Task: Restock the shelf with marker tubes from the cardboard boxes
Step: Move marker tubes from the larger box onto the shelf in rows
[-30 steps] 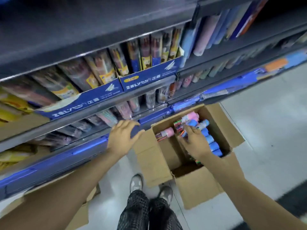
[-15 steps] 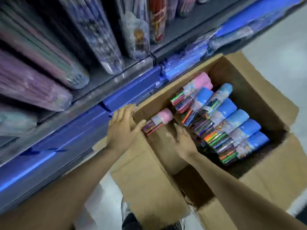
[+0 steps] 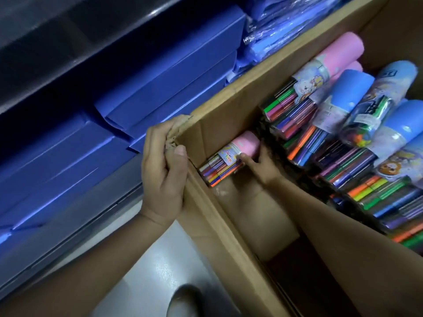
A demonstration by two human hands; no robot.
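Observation:
An open cardboard box (image 3: 219,115) fills the right of the head view. A small pink-capped marker tube (image 3: 231,156) lies alone in its near left corner. My right hand (image 3: 259,167) is down inside the box with thumb and fingers closed around that tube. My left hand (image 3: 163,172) grips the torn corner of the box wall. Several larger marker tubes with blue caps (image 3: 357,90) and a pink cap (image 3: 341,50) lie stacked side by side along the right of the box.
Flat blue packages (image 3: 164,83) are stacked on the bottom shelf to the left, with blue plastic-wrapped packs (image 3: 281,30) behind them. Grey floor (image 3: 164,266) and a shoe tip (image 3: 185,300) show below. A box flap (image 3: 231,271) slopes toward me.
The view has dropped close to the box. My right hand moved left from the stacked tubes and closed on the lone pink-capped tube. My left hand shifted from the shelf edge to the box corner.

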